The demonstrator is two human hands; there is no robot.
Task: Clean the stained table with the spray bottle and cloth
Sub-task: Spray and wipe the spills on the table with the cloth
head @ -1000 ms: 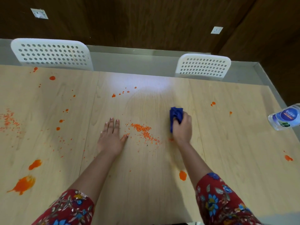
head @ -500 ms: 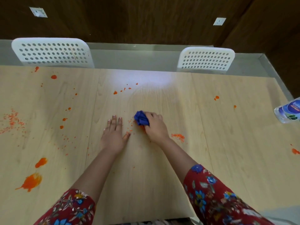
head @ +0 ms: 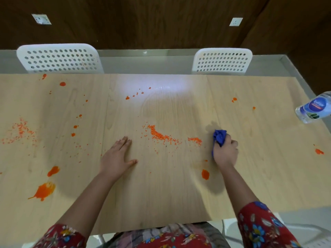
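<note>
**Now: cloth bunched in your right hand, orange mess all round**

Beyond the far edge of the desk (head: pixel 161 203) stand two white perforated chairs, one at the left (head: pixel 59 59) and one right of centre (head: pixel 222 60). Two wall sockets (head: pixel 41 19) (head: pixel 236 21) are set in the dark wood panelling behind them.

Between your hands lies a curved trail of orange crumbs (head: pixel 161 136), and its right end stops just left of the cloth. A thinner scatter (head: pixel 19 130) sits toward the left edge. Wet orange stains ring the area:
- a big smear (head: pixel 44 190) and a smaller blot (head: pixel 53 170) at the near left
- a round blot (head: pixel 205 174) just nearer than your right hand
- small drops across the far side

The spray bottle (head: pixel 315 110) stands at the far right, well apart from your hands. The frame edge cuts off its top, so you cannot see a nozzle, and the print on its blue label is too blurred to read. Your red floral sleeves (head: pixel 259 228) cover part of the desk's near edge.

The cloth (head: pixel 219 136) is deep blue and crumpled. It sits on the desk right of centre, mostly buried in your fist, with a bunch poking out on the far side. Your right hand (head: pixel 226 153) is clenched around it. Your left hand (head: pixel 116 158) lies palm down on the desk, left of the crumbs. Its fingers are straight, its thumb is spread, and it grasps nothing.
</note>
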